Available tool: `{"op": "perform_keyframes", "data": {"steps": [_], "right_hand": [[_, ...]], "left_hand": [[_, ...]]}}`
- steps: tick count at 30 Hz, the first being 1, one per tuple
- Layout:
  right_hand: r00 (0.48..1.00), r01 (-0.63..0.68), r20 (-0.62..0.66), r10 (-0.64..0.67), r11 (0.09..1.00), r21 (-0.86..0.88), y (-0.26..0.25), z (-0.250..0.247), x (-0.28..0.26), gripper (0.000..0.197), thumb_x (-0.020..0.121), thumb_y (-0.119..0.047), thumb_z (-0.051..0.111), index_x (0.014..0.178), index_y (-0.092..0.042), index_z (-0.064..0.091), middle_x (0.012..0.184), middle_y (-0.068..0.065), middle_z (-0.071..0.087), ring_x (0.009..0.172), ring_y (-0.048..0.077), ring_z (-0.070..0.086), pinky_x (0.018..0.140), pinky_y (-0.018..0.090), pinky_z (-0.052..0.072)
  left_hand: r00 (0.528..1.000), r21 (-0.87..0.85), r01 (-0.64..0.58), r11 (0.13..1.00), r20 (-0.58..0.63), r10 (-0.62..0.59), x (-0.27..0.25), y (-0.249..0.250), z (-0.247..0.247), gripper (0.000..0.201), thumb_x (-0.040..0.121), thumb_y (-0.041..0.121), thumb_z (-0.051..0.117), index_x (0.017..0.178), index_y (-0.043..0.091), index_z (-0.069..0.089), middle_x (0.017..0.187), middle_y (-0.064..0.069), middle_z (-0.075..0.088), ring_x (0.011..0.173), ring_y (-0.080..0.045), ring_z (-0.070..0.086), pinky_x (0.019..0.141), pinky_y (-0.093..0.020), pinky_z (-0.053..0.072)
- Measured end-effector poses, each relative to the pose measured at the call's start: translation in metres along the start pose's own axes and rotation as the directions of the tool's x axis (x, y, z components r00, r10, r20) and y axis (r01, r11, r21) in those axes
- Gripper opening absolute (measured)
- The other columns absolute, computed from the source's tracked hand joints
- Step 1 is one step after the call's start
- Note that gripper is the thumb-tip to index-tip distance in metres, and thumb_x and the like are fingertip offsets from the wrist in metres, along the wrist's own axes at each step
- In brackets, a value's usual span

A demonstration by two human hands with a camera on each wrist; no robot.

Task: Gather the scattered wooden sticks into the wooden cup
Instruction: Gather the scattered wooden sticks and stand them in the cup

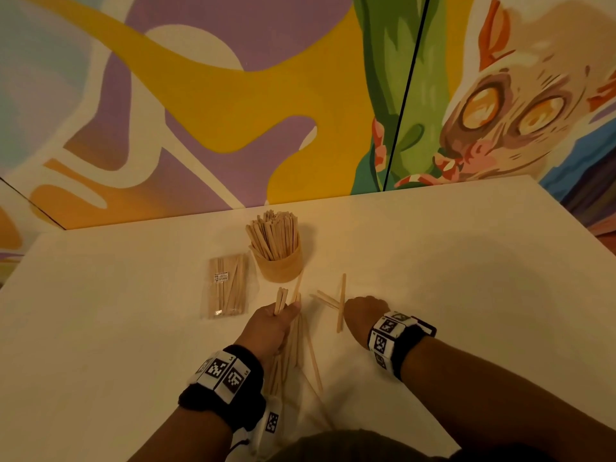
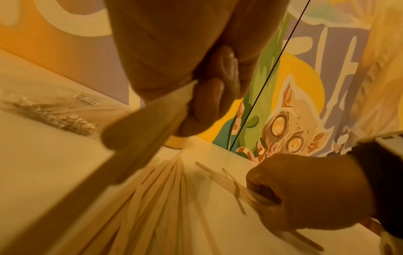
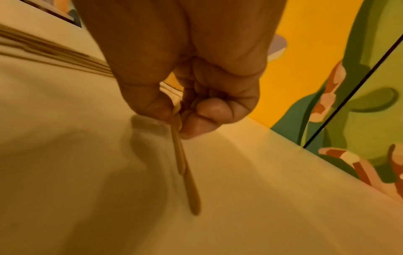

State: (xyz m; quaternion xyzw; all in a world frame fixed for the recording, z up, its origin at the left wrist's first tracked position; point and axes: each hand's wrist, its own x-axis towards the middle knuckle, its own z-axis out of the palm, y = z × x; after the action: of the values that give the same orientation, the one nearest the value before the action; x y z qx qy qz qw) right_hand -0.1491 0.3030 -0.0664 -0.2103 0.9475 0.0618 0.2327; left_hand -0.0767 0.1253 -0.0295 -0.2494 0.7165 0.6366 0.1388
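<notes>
A wooden cup (image 1: 280, 263) full of upright sticks stands at the table's middle back. My left hand (image 1: 271, 323) grips a small bundle of sticks (image 1: 280, 300) just in front of the cup; the bundle (image 2: 139, 131) shows blurred in the left wrist view under curled fingers (image 2: 209, 96). Loose sticks (image 1: 293, 351) lie fanned under and behind that hand. My right hand (image 1: 361, 316) pinches sticks (image 3: 182, 155) low over the table, next to crossed sticks (image 1: 340, 303). In the left wrist view the right hand (image 2: 305, 191) holds several sticks (image 2: 229, 182).
A clear packet of sticks (image 1: 228, 286) lies left of the cup. The white table (image 1: 466, 278) ends at a painted wall (image 1: 233, 95) behind the cup. The table's right edge runs diagonally at the far right.
</notes>
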Motion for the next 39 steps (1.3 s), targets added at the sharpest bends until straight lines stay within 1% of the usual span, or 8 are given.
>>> {"op": "perform_keyframes", "data": {"steps": [6, 10, 19, 26, 30, 33, 35, 39], "right_hand": [[0.988, 0.003, 0.152, -0.030, 0.984, 0.177, -0.001, -0.022, -0.011, 0.026, 0.088, -0.022, 0.063, 0.108, -0.005, 0.060, 0.109, 0.009, 0.063, 0.098, 0.024, 0.063, 0.074, 0.028, 0.048], [0.947, 0.054, 0.278, -0.162, 0.931, 0.361, -0.007, -0.032, -0.017, 0.023, 0.086, -0.027, 0.061, 0.070, -0.015, 0.052, 0.078, 0.002, 0.061, 0.063, 0.012, 0.052, 0.057, 0.022, 0.040], [0.923, -0.024, 0.266, -0.278, 0.648, 0.761, -0.032, -0.045, -0.035, 0.005, 0.084, -0.019, 0.062, 0.082, -0.015, 0.060, 0.072, 0.001, 0.064, 0.069, 0.013, 0.061, 0.065, 0.023, 0.050], [0.945, 0.132, 0.105, -0.309, 0.655, 0.744, -0.050, -0.048, -0.041, 0.011, 0.086, -0.023, 0.065, 0.090, -0.014, 0.067, 0.088, 0.005, 0.070, 0.072, 0.013, 0.066, 0.066, 0.026, 0.051], [0.978, 0.205, -0.014, -0.209, 0.937, 0.284, -0.029, -0.045, -0.020, 0.031, 0.095, -0.029, 0.053, 0.120, -0.013, 0.061, 0.122, 0.008, 0.062, 0.113, 0.025, 0.058, 0.094, 0.035, 0.046], [0.982, 0.183, 0.051, -0.183, 0.983, -0.001, -0.010, -0.029, 0.003, 0.049, 0.098, -0.022, 0.044, 0.145, -0.024, 0.033, 0.152, 0.006, 0.029, 0.139, 0.031, 0.027, 0.112, 0.044, 0.026], [0.974, 0.218, 0.078, -0.212, 0.972, -0.086, -0.004, -0.022, 0.014, 0.051, 0.099, -0.018, 0.038, 0.147, -0.027, 0.027, 0.157, 0.003, 0.018, 0.143, 0.030, 0.017, 0.115, 0.045, 0.018], [0.972, 0.213, -0.038, -0.230, 0.941, -0.263, -0.002, -0.015, 0.023, 0.033, 0.095, -0.012, 0.040, 0.128, -0.015, 0.046, 0.132, 0.008, 0.047, 0.123, 0.028, 0.042, 0.099, 0.042, 0.034]], "left_hand": [[1.000, -0.039, -0.012, 0.999, 0.000, 0.012, -0.004, -0.004, -0.001, 0.038, 0.088, 0.031, 0.062, 0.062, 0.020, 0.036, 0.047, 0.002, 0.029, 0.041, -0.012, 0.024, 0.045, -0.025, 0.024], [1.000, -0.012, 0.004, 1.000, -0.019, -0.004, 0.001, -0.009, -0.003, 0.039, 0.080, 0.031, 0.072, 0.064, 0.020, 0.038, 0.046, 0.007, 0.033, 0.044, -0.012, 0.030, 0.046, -0.026, 0.028], [0.994, -0.024, 0.099, 0.995, 0.041, -0.098, 0.006, -0.011, 0.008, 0.032, 0.081, 0.037, 0.070, 0.084, 0.006, 0.063, 0.066, -0.005, 0.050, 0.046, -0.012, 0.038, 0.042, -0.024, 0.031], [0.998, -0.041, 0.070, 0.997, 0.006, -0.070, 0.008, -0.008, 0.006, 0.041, 0.099, 0.029, 0.040, 0.067, 0.007, 0.051, 0.056, -0.010, 0.044, 0.044, -0.019, 0.037, 0.045, -0.026, 0.030], [0.982, -0.288, 0.169, 0.943, -0.029, -0.185, 0.001, -0.005, -0.011, 0.038, 0.099, 0.034, 0.040, 0.069, 0.012, 0.046, 0.048, -0.001, 0.037, 0.050, -0.020, 0.043, 0.050, -0.029, 0.039], [0.976, -0.394, 0.192, 0.899, -0.019, -0.217, -0.004, -0.005, -0.023, 0.033, 0.099, 0.036, 0.038, 0.079, 0.012, 0.049, 0.047, -0.001, 0.036, 0.050, -0.024, 0.049, 0.059, -0.034, 0.046], [0.981, -0.400, 0.165, 0.902, -0.031, -0.193, -0.006, -0.007, -0.029, 0.031, 0.100, 0.037, 0.036, 0.084, 0.013, 0.049, 0.047, 0.000, 0.034, 0.041, -0.019, 0.042, 0.058, -0.033, 0.042], [0.985, -0.364, 0.130, 0.922, -0.060, -0.162, -0.009, -0.013, -0.040, 0.029, 0.100, 0.035, 0.035, 0.087, 0.013, 0.047, 0.048, 0.002, 0.028, 0.038, -0.013, 0.030, 0.041, -0.021, 0.026]]}}
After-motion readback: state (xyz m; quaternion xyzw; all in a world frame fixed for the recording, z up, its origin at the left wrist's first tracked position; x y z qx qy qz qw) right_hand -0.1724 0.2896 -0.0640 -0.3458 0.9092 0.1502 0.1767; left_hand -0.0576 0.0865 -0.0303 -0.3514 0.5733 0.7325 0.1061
